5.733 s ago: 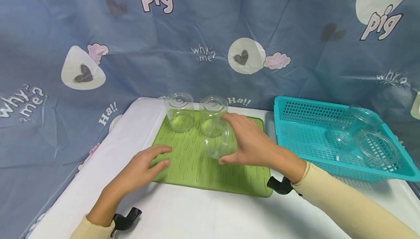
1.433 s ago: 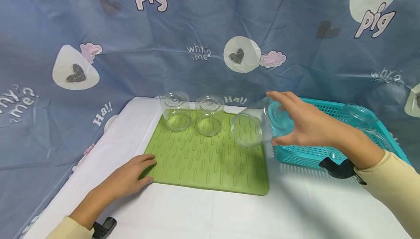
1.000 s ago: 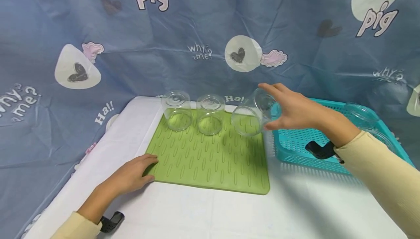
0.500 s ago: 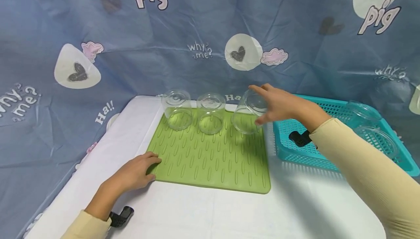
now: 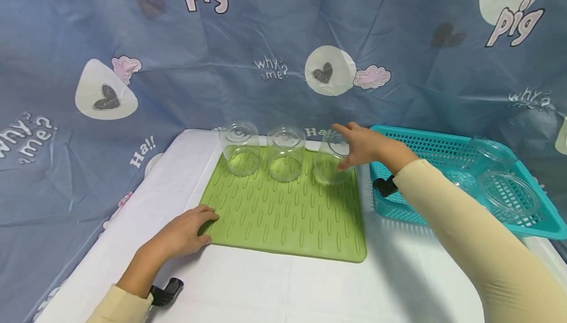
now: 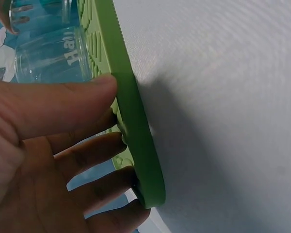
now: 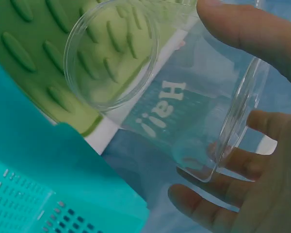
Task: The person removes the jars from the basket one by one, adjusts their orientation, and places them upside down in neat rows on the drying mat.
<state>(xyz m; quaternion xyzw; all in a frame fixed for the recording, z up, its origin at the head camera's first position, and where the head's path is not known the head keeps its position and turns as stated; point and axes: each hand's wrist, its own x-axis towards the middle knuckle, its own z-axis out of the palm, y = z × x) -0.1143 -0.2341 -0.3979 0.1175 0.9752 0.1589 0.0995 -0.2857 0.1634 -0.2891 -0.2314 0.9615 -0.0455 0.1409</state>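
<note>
A clear jar (image 5: 327,168) stands mouth down at the back right of the green ribbed mat (image 5: 283,219). My right hand (image 5: 367,146) grips it near its base, thumb on the near side and fingers on the far side; the right wrist view shows the jar (image 7: 184,111) between thumb and fingers. Whether its rim fully touches the mat is hard to tell. To its left, two more clear jars, one in the middle (image 5: 285,153) and one at the left (image 5: 240,148), stand mouth down in a row. My left hand (image 5: 183,234) rests at the mat's front left corner, fingertips touching its edge.
Right of the mat stands a turquoise plastic basket (image 5: 378,205) with more clear jars (image 5: 509,192) lying in it. A white cloth (image 5: 266,288) covers the table. Behind hangs a blue printed curtain (image 5: 221,91).
My right hand has carried the jar from beside the basket leftward onto the mat, turning it from tilted to upright, mouth down. My left hand has stayed at the mat's corner lately.
</note>
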